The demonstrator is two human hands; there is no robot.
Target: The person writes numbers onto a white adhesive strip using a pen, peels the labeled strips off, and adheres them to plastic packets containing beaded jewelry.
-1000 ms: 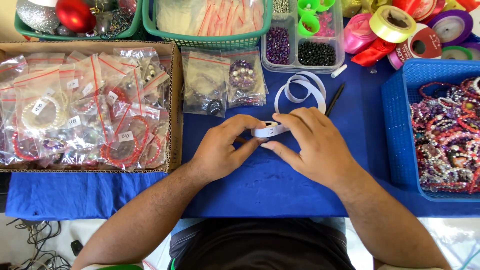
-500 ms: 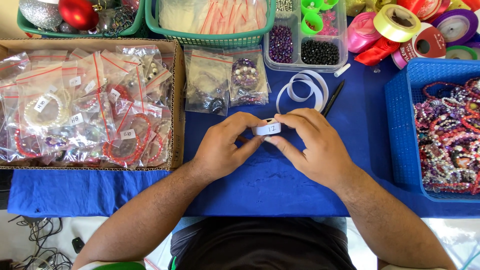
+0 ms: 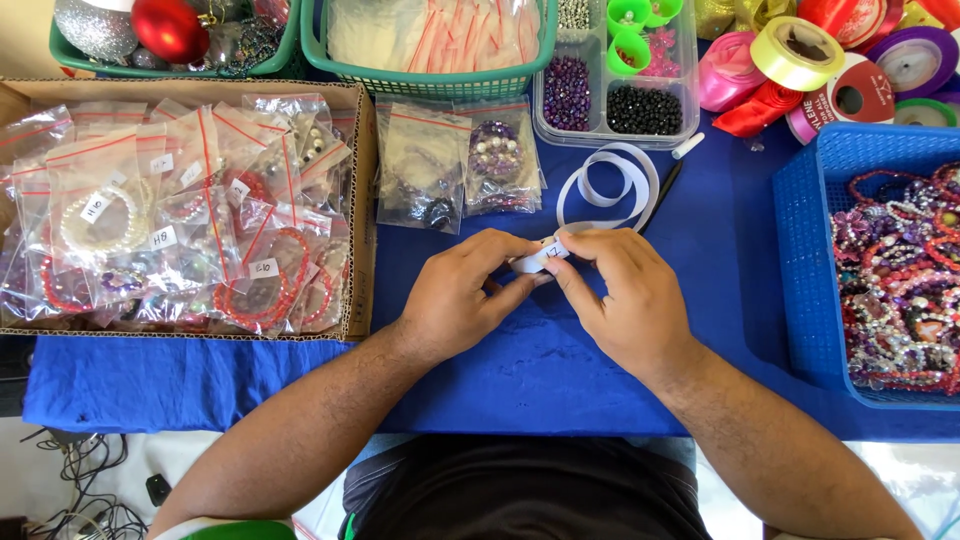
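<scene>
My left hand (image 3: pixel 455 295) and my right hand (image 3: pixel 625 295) meet at the middle of the blue cloth (image 3: pixel 520 370). Both pinch the free end of a white paper tape strip (image 3: pixel 540 256), which has a small dark mark on it. The strip runs back into a loose white coil (image 3: pixel 610 185) lying just beyond my right hand. A black pen (image 3: pixel 662 190) lies beside the coil. Two clear zip bags of beads (image 3: pixel 460 165) lie just beyond my left hand.
A cardboard box (image 3: pixel 362 200) of bagged bracelets stands at the left. A blue basket (image 3: pixel 800 260) of bead strings is at the right. Along the far edge are a green basket of bags (image 3: pixel 430 80), a clear bead organiser (image 3: pixel 615 90), ribbon rolls (image 3: pixel 795 50) and baubles (image 3: pixel 165 28).
Both hands have stayed on the strip end, with small finger shifts. The view has drifted slightly.
</scene>
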